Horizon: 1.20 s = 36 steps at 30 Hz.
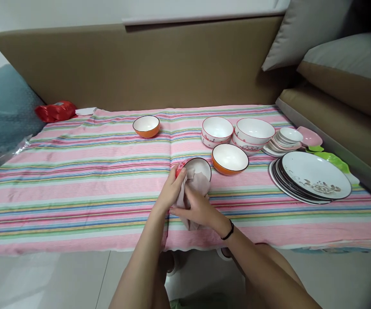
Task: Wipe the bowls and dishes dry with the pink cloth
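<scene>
My left hand [171,189] grips the rim of a red bowl [201,168] with a white inside, tilted toward me over the striped cloth [76,180]. My right hand [195,211] presses a pale wiping cloth [195,179] into that bowl. An orange bowl [230,159] stands just to the right of it. Another orange bowl [146,126] sits alone farther back, toward the middle left.
Two stacks of white patterned bowls [217,131] [254,134] stand at the back right. A pile of dark-rimmed plates [310,178], small saucers [286,139], a pink dish [310,137] and green dishes [335,161] lie at the right. A red packet [55,110] lies far left; sofa cushions behind.
</scene>
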### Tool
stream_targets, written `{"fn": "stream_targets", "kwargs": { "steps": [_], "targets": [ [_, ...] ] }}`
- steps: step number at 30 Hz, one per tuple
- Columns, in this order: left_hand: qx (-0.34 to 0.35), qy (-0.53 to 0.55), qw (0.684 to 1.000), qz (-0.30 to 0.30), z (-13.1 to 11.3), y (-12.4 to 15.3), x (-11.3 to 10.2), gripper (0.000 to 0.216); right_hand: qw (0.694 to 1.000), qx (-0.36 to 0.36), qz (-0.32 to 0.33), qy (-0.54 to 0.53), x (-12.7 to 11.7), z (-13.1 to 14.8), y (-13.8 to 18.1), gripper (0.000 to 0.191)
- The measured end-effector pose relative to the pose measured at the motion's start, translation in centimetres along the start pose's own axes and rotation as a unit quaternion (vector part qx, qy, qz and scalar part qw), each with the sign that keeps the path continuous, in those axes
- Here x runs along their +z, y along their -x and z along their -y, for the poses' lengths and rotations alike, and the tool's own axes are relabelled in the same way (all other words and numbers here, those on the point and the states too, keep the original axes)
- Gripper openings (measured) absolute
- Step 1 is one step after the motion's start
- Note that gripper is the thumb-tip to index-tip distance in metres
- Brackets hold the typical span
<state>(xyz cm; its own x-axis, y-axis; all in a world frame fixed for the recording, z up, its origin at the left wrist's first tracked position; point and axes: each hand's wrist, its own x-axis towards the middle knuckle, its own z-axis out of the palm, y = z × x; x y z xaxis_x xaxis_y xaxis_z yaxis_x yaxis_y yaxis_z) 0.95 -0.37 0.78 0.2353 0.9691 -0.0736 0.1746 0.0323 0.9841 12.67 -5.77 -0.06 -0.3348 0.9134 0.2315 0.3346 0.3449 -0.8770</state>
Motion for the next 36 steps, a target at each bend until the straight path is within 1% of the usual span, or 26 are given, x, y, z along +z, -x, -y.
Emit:
{"fn": "stream_targets", "kwargs": {
  "steps": [2, 4, 6, 8, 10, 13, 17, 18, 19, 22, 24, 26, 28, 30, 31, 32, 33, 34, 36],
  "targets": [
    [0.018, -0.006, 1.0, 0.008, -0.1, 0.1, 0.0, 0.048, 0.998, -0.014, -0.007, 0.056, 0.3, -0.4, -0.4, 0.1],
    [0.023, -0.01, 1.0, 0.017, -0.2, 0.1, -0.1, 0.049, 0.992, 0.006, -0.014, 0.124, 0.5, -1.1, -0.6, 0.108],
    [0.027, -0.018, 0.999, 0.02, -0.3, 0.1, -0.2, 0.049, 0.981, 0.045, -0.015, 0.19, 0.6, -1.9, -0.6, 0.109],
    [0.032, -0.03, 0.999, 0.017, -0.4, 0.1, -0.4, 0.047, 0.965, 0.079, -0.013, 0.249, 0.4, -2.5, -0.3, 0.105],
    [0.033, -0.041, 0.999, 0.012, -0.5, 0.1, -0.6, 0.042, 0.952, 0.076, -0.003, 0.295, 0.1, -2.9, 0.1, 0.099],
    [0.03, -0.044, 0.998, 0.019, -0.5, 0.1, -0.8, 0.036, 0.946, 0.03, 0.007, 0.322, -0.2, -2.8, 0.5, 0.093],
    [0.026, -0.063, 0.996, 0.061, -0.7, 0.5, -1.1, 0.036, 0.959, -0.004, 0.004, 0.283, -0.1, -2.5, 0.6, 0.096],
    [0.024, -0.069, 0.995, 0.066, -0.7, 0.6, -1.2, 0.036, 0.963, -0.013, 0.004, 0.269, -0.1, -2.5, 0.6, 0.092],
    [0.02, -0.071, 0.995, 0.065, -0.7, 0.7, -1.3, 0.037, 0.966, -0.025, 0.008, 0.256, -0.2, -2.4, 0.6, 0.083],
    [-0.002, -0.06, 0.997, 0.042, -0.3, 1.0, -1.5, 0.041, 0.972, -0.052, 0.024, 0.227, -0.5, -2.1, 0.6, 0.044],
    [-0.02, -0.047, 0.998, 0.022, 0.0, 1.1, -1.5, 0.044, 0.969, -0.039, 0.027, 0.241, -0.5, -1.7, 0.8, 0.032],
    [-0.03, -0.036, 0.999, -0.01, 0.2, 1.2, -1.5, 0.042, 0.96, -0.004, 0.019, 0.281, -0.3, -1.3, 1.1, 0.025],
    [-0.018, -0.027, 0.997, -0.067, 0.1, 1.2, -1.5, 0.038, 0.95, 0.033, 0.003, 0.31, -0.1, -1.0, 1.4, 0.023],
    [0.036, -0.008, 0.988, -0.148, -0.6, 1.3, -1.5, 0.037, 0.948, 0.057, -0.018, 0.312, -0.1, -0.7, 1.6, 0.025],
    [0.07, 0.018, 0.98, -0.183, -1.2, 1.4, -1.5, 0.035, 0.949, 0.067, -0.026, 0.305, -0.2, -0.7, 1.7, 0.026],
    [0.098, 0.059, 0.972, -0.204, -1.9, 1.6, -1.6, 0.031, 0.952, 0.077, -0.031, 0.296, -0.3, -0.6, 1.7, 0.027],
    [0.118, 0.11, 0.965, -0.208, -2.8, 2.0, -1.7, 0.027, 0.954, 0.088, -0.032, 0.285, -0.5, -0.6, 1.8, 0.025],
    [0.126, 0.168, 0.959, -0.189, -3.8, 2.6, -1.8, 0.025, 0.956, 0.098, -0.032, 0.274, -0.7, -0.5, 1.8, 0.022],
    [0.127, 0.253, 0.954, -0.101, -6.0, 4.4, -2.1, 0.024, 0.961, 0.109, -0.032, 0.251, -0.9, -0.5, 1.9, 0.019]
  ]
}}
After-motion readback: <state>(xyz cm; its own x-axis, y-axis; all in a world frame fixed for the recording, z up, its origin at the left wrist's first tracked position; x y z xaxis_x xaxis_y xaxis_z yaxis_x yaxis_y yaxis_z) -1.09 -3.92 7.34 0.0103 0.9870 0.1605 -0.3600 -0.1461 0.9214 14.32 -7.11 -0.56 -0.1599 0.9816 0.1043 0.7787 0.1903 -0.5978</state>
